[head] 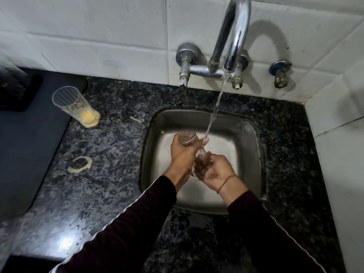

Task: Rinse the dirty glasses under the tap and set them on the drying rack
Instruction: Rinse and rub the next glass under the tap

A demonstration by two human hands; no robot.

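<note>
Left hand (182, 152) fingers clamp a glass (187, 139) over the sink (254, 134); right hand (211, 170) fingers curl around its rim; better tilt it under the tap (234, 36) stream

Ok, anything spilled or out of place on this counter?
Yes. A yellowish ring stain marks the granite counter left of the sink, and the dirty glass stands in a small yellow puddle.

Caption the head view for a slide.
Left hand holds a glass under the running tap over the sink while right hand rubs inside; another dirty glass waits on the counter.
</note>
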